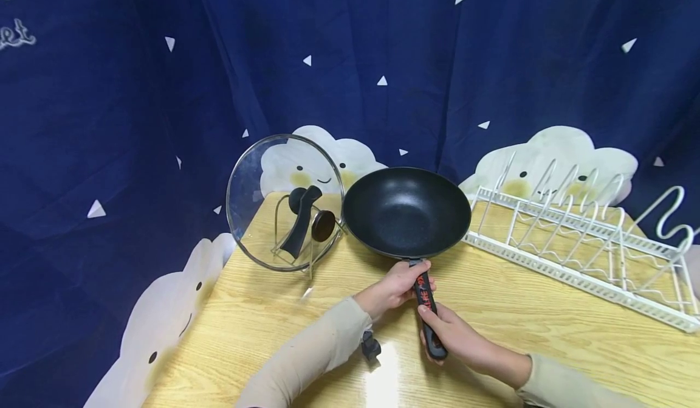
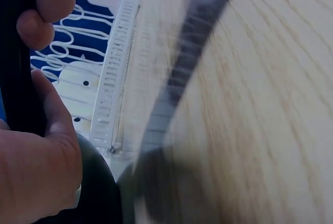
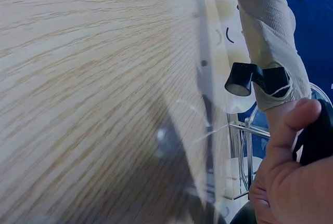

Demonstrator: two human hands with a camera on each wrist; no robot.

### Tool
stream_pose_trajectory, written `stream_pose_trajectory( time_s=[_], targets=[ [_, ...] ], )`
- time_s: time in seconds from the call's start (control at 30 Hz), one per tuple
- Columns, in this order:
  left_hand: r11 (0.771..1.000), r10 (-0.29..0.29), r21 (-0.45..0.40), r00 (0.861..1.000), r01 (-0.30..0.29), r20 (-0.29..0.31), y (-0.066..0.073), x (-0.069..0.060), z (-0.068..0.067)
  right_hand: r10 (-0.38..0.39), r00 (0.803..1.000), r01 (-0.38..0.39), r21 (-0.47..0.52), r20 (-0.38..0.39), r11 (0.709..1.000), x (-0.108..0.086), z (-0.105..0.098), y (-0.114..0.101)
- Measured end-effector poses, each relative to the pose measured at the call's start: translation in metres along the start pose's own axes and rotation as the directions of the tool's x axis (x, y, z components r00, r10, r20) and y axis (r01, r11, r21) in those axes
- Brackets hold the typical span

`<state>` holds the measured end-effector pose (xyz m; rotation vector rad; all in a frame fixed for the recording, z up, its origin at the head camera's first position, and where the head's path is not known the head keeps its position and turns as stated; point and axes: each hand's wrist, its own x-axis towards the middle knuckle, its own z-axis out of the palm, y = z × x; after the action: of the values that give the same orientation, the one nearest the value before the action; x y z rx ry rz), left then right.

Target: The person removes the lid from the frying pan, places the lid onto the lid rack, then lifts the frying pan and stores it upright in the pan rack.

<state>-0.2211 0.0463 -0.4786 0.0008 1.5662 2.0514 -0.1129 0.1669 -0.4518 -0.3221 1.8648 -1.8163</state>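
Note:
A black wok with a long black handle is in the middle of the head view, its inside facing me. My left hand grips the handle close to the bowl. Nearer the handle's end, my right hand grips it too, thumb along the top. The left wrist view shows the left hand curled at the dark handle, the wok's outside beside it. In the right wrist view the right hand is partly cut off by the frame edge.
Left of the wok, a glass lid stands upright in a wire stand, with a black handle and a round knob showing. A white wire dish rack lies along the right. Beneath is a wooden table; a blue curtain hangs behind.

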Motion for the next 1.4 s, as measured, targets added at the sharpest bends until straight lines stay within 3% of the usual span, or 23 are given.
stream_pose_trajectory(
  time_s=[0.3,0.43,0.57,0.73,0.83,0.93,1.03,1.2,1.4],
  targets=[
    [1.0,-0.029,-0.004,0.999,0.029,0.033,0.004,0.0,-0.009,0.005,1.0,-0.005,0.06,0.003,0.998,0.008,0.008,0.0],
    [0.997,-0.064,-0.032,0.997,0.065,0.047,0.004,-0.001,-0.013,0.045,0.999,-0.046,0.169,0.01,0.985,0.012,0.012,-0.001],
    [0.989,-0.114,-0.089,0.989,0.122,0.091,0.002,0.0,-0.018,0.096,0.995,-0.099,0.321,0.027,0.942,0.015,0.016,-0.003],
    [0.968,-0.149,-0.172,0.968,0.184,0.202,0.003,0.002,-0.022,0.105,0.993,-0.117,0.437,0.052,0.892,0.017,0.02,-0.006],
    [0.951,-0.145,-0.234,0.958,0.204,0.248,0.004,0.001,-0.022,0.098,0.993,-0.121,0.49,0.073,0.863,0.018,0.021,-0.007],
    [0.941,-0.123,-0.276,0.958,0.196,0.261,0.003,0.001,-0.021,0.107,0.991,-0.13,0.517,0.075,0.846,0.02,0.022,-0.007],
    [0.94,-0.114,-0.287,0.962,0.186,0.25,0.002,0.0,-0.02,0.118,0.993,-0.116,0.459,0.023,0.881,0.021,0.025,-0.005],
    [0.945,-0.133,-0.266,0.966,0.191,0.221,0.003,0.0,-0.018,0.091,0.992,-0.063,0.278,-0.089,0.959,0.023,0.031,-0.002],
    [0.95,-0.149,-0.244,0.969,0.195,0.196,0.006,0.0,-0.019,0.03,0.994,-0.009,0.188,-0.107,0.982,0.025,0.033,0.004]
  ],
)
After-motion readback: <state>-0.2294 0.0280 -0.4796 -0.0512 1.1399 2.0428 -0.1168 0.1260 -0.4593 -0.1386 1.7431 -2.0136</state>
